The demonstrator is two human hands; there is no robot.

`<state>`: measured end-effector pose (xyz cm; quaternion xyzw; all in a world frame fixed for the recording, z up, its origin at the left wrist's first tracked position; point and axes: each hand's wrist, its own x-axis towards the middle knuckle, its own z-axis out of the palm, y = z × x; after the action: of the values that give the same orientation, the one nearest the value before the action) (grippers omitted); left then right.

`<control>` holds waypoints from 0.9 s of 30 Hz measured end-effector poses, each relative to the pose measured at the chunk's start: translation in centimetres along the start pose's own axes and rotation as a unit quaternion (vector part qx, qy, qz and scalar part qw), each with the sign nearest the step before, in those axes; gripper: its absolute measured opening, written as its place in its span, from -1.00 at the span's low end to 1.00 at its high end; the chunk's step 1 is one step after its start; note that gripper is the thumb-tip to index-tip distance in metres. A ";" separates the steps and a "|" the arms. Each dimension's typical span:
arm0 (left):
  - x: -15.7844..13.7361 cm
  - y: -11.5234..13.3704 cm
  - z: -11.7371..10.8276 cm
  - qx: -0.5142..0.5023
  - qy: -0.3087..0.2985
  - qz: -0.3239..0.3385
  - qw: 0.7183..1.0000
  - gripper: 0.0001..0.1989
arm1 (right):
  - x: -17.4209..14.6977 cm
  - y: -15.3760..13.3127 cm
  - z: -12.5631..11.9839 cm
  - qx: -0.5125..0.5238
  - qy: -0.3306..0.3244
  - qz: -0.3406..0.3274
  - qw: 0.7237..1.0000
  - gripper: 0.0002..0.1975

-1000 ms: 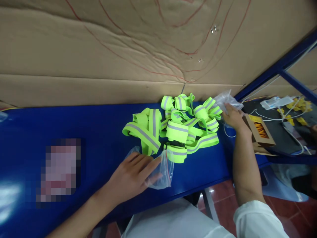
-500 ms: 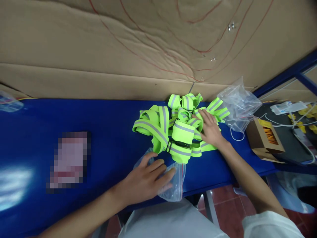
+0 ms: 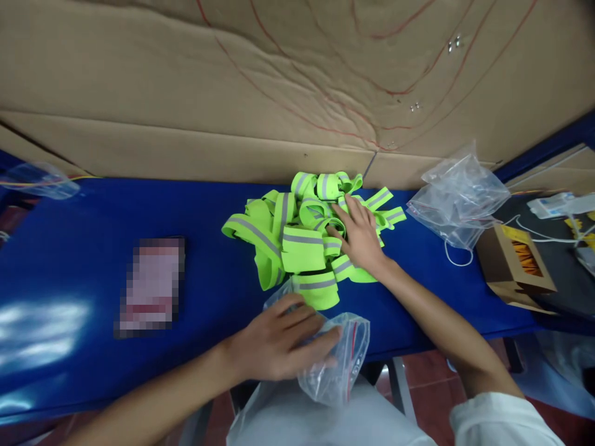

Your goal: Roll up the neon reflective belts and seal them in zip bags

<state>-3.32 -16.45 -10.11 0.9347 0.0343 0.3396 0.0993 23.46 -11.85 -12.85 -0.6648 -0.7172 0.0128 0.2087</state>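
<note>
While bag (image 3: pixel 341 365) overhangs table edge (image 3: pixel 395 347), left clear.

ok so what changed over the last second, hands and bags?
The right hand left the heap of clear bags at the right and came across onto the pile of yellow-green reflective bands, fingers resting on it. The left hand slid the clear zip bag toward the near edge of the blue table, so it now overhangs. The brown carton stayed put.
</note>
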 end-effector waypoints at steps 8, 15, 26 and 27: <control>0.0 -0.3 -0.1 -0.106 0.035 -0.133 0.985 -0.42 | -5.7 -1.8 -5.8 0.206 0.043 -0.206 0.956 -0.25; -0.3 0.8 1.1 0.061 0.053 -0.171 0.982 -0.67 | -8.1 -4.0 -3.6 0.234 0.036 -0.395 0.888 -0.02; 0.2 -0.8 -0.8 -0.081 -0.064 -0.138 0.985 -0.42 | -7.3 -4.3 -6.1 0.343 0.055 -0.284 0.894 -0.78; 0.3 -0.9 -0.9 -0.068 -0.062 -0.132 0.987 -0.40 | -7.3 -4.2 -6.2 0.357 0.045 -0.266 0.895 -0.76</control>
<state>-3.64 -15.44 -9.44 0.9322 0.1281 0.2666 0.2085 21.62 -20.92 -7.98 -0.3303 -0.8042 0.1817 0.4595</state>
